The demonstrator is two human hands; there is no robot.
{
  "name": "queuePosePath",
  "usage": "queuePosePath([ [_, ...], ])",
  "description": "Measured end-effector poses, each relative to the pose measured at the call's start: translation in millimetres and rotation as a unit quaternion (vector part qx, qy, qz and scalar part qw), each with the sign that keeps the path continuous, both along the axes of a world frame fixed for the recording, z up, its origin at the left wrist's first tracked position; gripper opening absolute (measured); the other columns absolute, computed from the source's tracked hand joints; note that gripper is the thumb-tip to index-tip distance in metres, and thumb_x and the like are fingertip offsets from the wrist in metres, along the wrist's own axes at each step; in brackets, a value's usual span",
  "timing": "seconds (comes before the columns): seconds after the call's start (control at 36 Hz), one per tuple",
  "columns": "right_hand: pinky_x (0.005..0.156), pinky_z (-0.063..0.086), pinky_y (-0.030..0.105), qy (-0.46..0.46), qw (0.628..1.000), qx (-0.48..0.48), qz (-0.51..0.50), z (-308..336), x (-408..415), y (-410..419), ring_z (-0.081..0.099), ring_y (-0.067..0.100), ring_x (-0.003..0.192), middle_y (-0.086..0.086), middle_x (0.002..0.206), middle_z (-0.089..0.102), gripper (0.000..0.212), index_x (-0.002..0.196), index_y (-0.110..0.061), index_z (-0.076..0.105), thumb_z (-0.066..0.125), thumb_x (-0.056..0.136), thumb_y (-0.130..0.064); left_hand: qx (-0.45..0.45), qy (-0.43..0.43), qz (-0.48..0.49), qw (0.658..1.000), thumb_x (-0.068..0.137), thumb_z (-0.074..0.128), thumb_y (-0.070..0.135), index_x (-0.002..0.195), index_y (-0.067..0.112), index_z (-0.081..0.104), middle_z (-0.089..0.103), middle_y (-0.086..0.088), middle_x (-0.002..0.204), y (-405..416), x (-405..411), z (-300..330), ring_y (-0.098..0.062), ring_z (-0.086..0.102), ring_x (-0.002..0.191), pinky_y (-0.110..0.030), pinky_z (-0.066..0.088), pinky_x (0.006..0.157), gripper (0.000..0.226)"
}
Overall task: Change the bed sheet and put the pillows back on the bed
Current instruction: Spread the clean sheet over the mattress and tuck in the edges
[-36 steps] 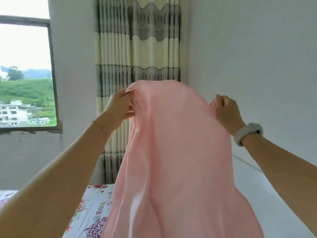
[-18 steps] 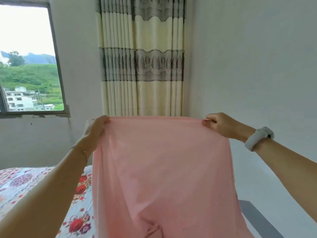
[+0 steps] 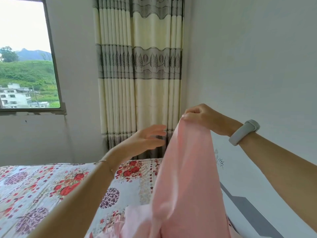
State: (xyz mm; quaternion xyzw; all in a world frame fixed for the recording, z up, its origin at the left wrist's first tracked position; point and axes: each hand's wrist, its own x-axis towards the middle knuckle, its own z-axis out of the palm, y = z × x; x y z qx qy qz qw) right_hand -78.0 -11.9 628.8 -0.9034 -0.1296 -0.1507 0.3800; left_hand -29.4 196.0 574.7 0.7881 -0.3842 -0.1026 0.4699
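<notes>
A pink sheet [image 3: 188,177] hangs in a long fold from my right hand [image 3: 204,117], which pinches its top edge up in front of the curtain. The cloth falls to the bed at the bottom of the view. My left hand [image 3: 149,139] is just left of the sheet with fingers spread and blurred, holding nothing. Below lies the bed with a floral cover [image 3: 42,189] in red and purple prints. No pillows are in view.
A cream and grey curtain [image 3: 139,74] hangs straight ahead. A window [image 3: 25,66] is at the left. A white wall [image 3: 248,57] runs along the right side of the bed, with a grey headboard edge [image 3: 245,203] low at the right.
My left hand has let go of the sheet's top edge and now hovers beside it. The sheet, spread wide before, has collapsed into a narrow hanging fold held by my right hand alone.
</notes>
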Motion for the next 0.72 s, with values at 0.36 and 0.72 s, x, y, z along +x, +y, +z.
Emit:
queuePosePath([
  [0.36,0.049,0.041,0.017,0.001,0.999,0.022,0.027,-0.7,1.8,7.7,0.05,0.007,0.049,-0.007,0.053,0.053,0.035,0.059,-0.017,0.063,0.055,0.092,-0.02,-0.198,-0.06,0.146,0.967,0.074,0.073,0.038,0.086,0.029,0.054,0.063,0.007,0.091,-45.5,-15.2,-18.0,-0.024,0.067,0.084,-0.048,0.056,0.077,0.025],
  [0.72,0.045,0.033,0.015,-0.002,0.998,0.048,0.032,-3.0,1.5,9.5,0.04,0.007,0.044,-0.005,0.051,0.042,0.038,0.057,-0.009,0.051,0.055,0.093,-0.019,-0.288,0.095,0.089,0.949,0.09,0.059,0.016,0.081,0.013,0.069,0.065,0.005,0.065,-17.2,-9.3,-16.9,-0.008,0.057,0.058,-0.021,0.05,0.058,0.015],
])
